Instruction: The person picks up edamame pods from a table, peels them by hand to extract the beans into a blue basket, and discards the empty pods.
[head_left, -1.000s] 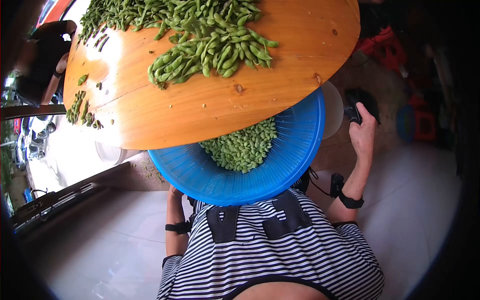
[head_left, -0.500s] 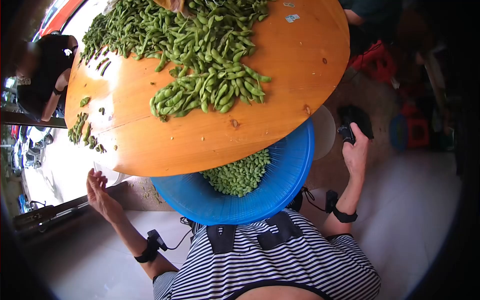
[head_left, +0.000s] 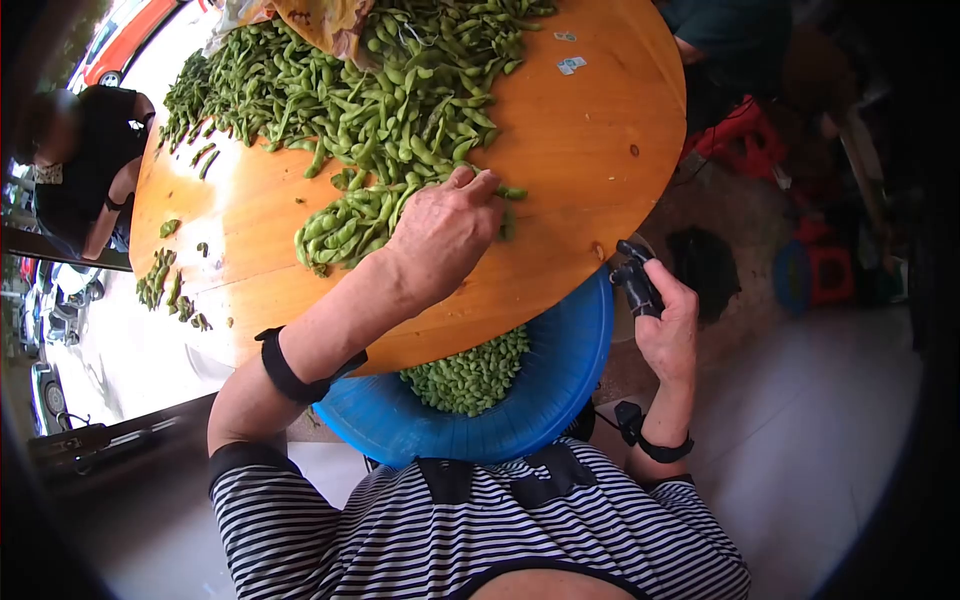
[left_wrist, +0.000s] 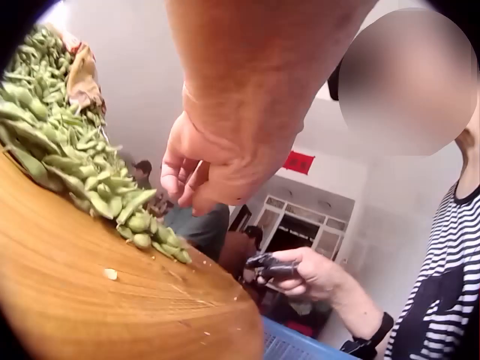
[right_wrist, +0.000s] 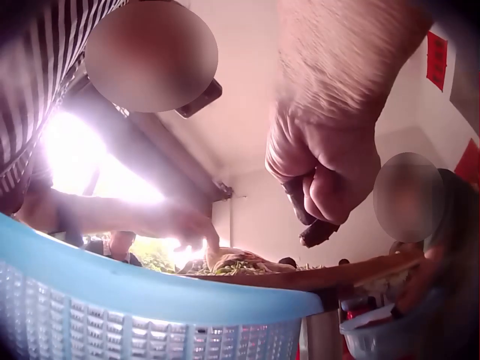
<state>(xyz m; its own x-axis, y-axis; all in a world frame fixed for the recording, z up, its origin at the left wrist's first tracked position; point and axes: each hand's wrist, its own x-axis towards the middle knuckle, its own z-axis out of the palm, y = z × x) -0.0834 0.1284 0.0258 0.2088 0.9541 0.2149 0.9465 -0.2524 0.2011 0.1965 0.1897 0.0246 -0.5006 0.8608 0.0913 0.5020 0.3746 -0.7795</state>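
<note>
Head view: left hand (head_left: 440,235) over pods (head_left: 345,225), right hand (head_left: 668,335) grips black tool (head_left: 634,285).

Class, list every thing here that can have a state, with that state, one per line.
left hand: fingers bent over the pod heap, nothing seen in it
right hand: grips a small black tool
blue basket: part filled with green beans, tucked under the table edge
pod heap: spread loose on the wooden table
</note>
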